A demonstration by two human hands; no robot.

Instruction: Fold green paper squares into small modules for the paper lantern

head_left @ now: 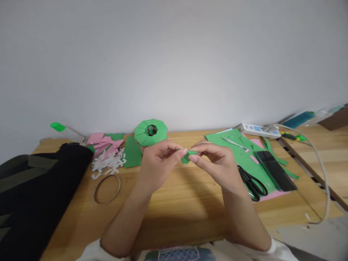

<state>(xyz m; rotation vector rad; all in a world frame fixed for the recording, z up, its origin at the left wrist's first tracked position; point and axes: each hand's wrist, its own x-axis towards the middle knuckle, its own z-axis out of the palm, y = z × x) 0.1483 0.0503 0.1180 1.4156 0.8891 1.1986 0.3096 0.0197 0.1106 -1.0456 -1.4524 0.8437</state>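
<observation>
A small folded piece of green paper (186, 158) is pinched between my two hands above the middle of the table. My left hand (160, 163) grips its left side with thumb and forefinger, and my right hand (217, 163) holds the right side the same way. Part of the paper is hidden by the fingertips. Just behind my left hand stands a round green paper shape (140, 135) with folded panels and a dark hole in its middle. Black-handled scissors (254, 185) lie on green paper sheets (217, 137) beside my right forearm.
On the left are white paper scraps (108, 163), pink paper pieces (102, 139), a roll of tape (107, 189) and a black bag (49, 181). To the right lie a phone (274, 170), tweezers (235, 144) and a power strip (258, 130) with a white cable (323, 166).
</observation>
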